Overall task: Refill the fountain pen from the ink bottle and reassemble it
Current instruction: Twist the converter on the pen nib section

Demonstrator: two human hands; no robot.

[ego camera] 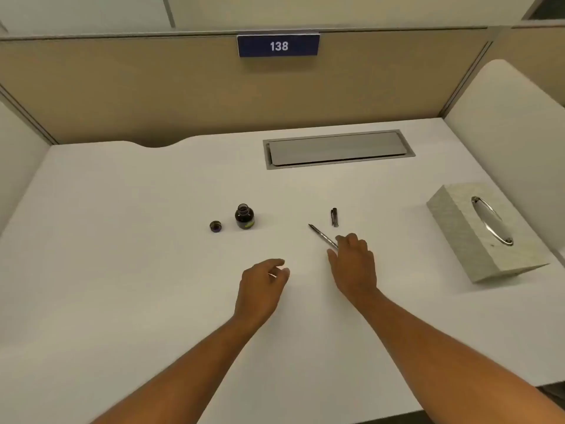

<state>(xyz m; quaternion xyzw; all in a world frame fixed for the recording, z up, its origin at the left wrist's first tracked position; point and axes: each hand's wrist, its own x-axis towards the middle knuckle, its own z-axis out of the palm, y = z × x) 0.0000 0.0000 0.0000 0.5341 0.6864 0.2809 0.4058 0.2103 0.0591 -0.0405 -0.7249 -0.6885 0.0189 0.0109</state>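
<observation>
A small dark ink bottle (244,216) stands uncapped on the white desk (122,240), its round cap (216,226) lying just to its left. The fountain pen (321,235) lies slanted with its nib pointing up-left; its rear end is under the fingers of my right hand (354,264), which rests over it. Whether those fingers grip the pen is unclear. A short dark pen cap (334,216) lies apart, above the pen. My left hand (263,286) hovers loosely curled over bare desk, holding nothing.
A stone-patterned tissue box (486,234) with a metal-rimmed slot sits at the right. A grey cable hatch (337,148) is set into the desk at the back. Beige partition walls enclose the desk, with a blue sign reading 138 (278,45).
</observation>
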